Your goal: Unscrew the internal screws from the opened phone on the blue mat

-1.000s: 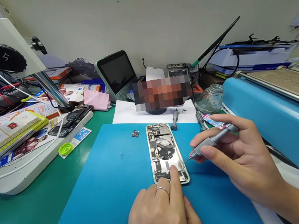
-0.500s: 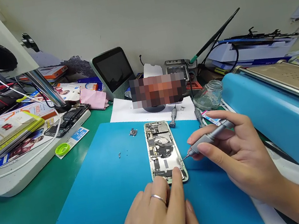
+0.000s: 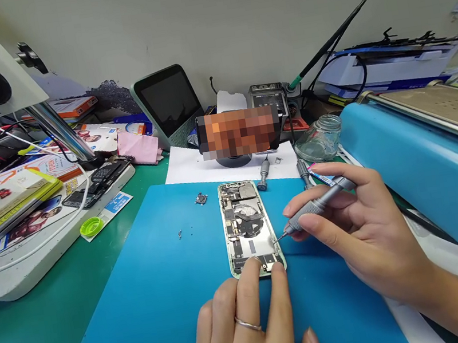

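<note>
An opened phone (image 3: 246,224) with bare circuit boards lies lengthwise on a blue mat (image 3: 152,288). My left hand (image 3: 248,325), a ring on one finger, rests on the mat with its fingertips stretched out and pressing the phone's near end. My right hand (image 3: 360,232) pinches a grey precision screwdriver (image 3: 317,207). The screwdriver's tip touches the phone's right edge near its lower part.
A small loose part (image 3: 201,199) and tiny screws (image 3: 180,235) lie on the mat left of the phone. Behind stand a small screen (image 3: 169,105), a glass jar (image 3: 320,142), spare screwdrivers (image 3: 262,176) and a soldering station. A microscope base is left, a blue machine (image 3: 421,176) right.
My left fingers have slid back and spread along the phone's near end, the thumb moving out. The screwdriver tip has moved in to the phone's right edge. The view has dropped slightly.
</note>
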`<state>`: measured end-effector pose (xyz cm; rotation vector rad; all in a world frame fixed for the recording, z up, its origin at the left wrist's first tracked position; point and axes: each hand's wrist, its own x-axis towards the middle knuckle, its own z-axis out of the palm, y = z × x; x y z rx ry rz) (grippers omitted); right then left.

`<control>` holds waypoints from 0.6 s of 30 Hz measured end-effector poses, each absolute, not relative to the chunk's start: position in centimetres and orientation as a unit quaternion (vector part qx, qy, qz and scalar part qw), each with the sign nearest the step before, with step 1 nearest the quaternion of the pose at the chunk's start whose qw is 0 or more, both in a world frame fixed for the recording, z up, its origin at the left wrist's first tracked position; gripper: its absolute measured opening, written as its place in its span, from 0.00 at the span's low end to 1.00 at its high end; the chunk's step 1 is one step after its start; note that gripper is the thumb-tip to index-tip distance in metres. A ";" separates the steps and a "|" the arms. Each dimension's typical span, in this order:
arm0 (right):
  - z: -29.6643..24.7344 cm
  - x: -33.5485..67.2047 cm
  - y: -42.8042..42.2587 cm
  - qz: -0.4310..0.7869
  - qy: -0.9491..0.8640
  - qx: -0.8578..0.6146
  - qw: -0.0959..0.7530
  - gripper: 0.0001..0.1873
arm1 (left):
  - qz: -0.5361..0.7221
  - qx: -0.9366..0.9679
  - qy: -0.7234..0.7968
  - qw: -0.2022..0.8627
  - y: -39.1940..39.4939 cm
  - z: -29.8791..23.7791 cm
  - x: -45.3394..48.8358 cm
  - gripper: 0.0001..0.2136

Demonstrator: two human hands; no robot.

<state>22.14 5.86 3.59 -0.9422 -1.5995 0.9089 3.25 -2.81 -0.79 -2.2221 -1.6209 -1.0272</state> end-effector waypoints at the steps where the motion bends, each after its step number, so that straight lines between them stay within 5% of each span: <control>1: 3.6 22.1 5.9 0.380 -0.664 -0.391 0.512 0.23 | -0.359 -0.746 -0.552 0.103 -2.7 -0.9 3.4 0.17; 18: 3.4 22.2 5.9 0.383 -0.666 -0.394 0.504 0.24 | -0.382 -0.732 -0.551 0.117 -2.4 -0.9 4.0 0.20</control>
